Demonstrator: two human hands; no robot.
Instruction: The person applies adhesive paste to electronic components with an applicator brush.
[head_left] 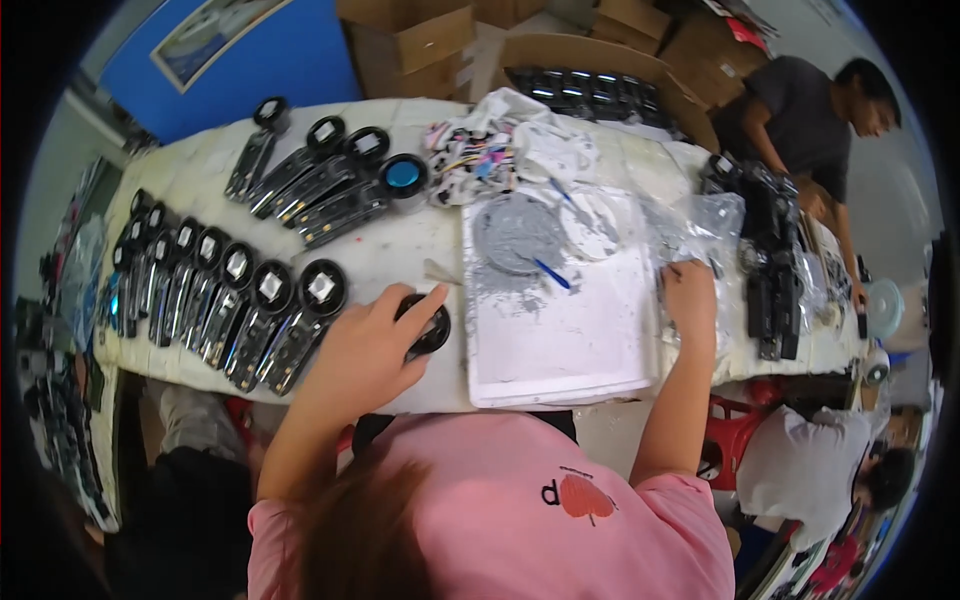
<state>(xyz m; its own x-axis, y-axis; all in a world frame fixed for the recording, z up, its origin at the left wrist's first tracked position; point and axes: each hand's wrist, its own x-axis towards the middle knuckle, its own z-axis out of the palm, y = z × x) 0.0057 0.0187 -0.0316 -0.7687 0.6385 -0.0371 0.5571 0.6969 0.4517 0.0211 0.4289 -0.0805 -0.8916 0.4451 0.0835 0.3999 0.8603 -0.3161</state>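
My left hand [370, 345] rests over a black part with a round head [432, 330] at the near edge of the white-covered table [400, 250], fingers curled around it. My right hand [690, 295] is closed at the right edge of a white tray [560, 340], by crinkled clear plastic [700, 225]; what it holds is hidden. On the tray sit a round grey dish of paste [515, 232] and a blue-handled tool [552, 274].
A row of several black round-headed parts [230, 295] lies to the left, more of them [320, 180] at the far left. A stack of black parts [770, 270] stands at the right. Cardboard boxes [420, 45] sit behind. Another person [810, 110] bends at the far right; someone sits at lower right [830, 470].
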